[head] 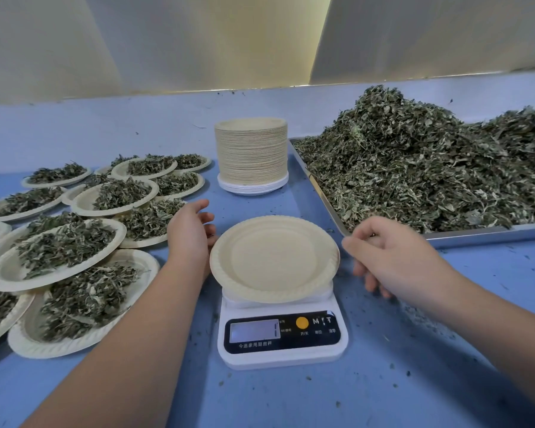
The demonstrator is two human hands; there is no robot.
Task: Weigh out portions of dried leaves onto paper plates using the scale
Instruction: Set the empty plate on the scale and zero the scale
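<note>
The dried leaves (414, 168) (light, brittle) are best scooped loosely; the grip of left hand (192, 233) and right hand (393, 254) is seen slack, empty.

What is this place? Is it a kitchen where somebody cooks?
Probably a workroom for portioning dried herbs or tea, not a kitchen. A metal tray holds a heap of dried leaves, a stack of paper plates stands behind the scale, and many filled plates lie nearby.
</note>
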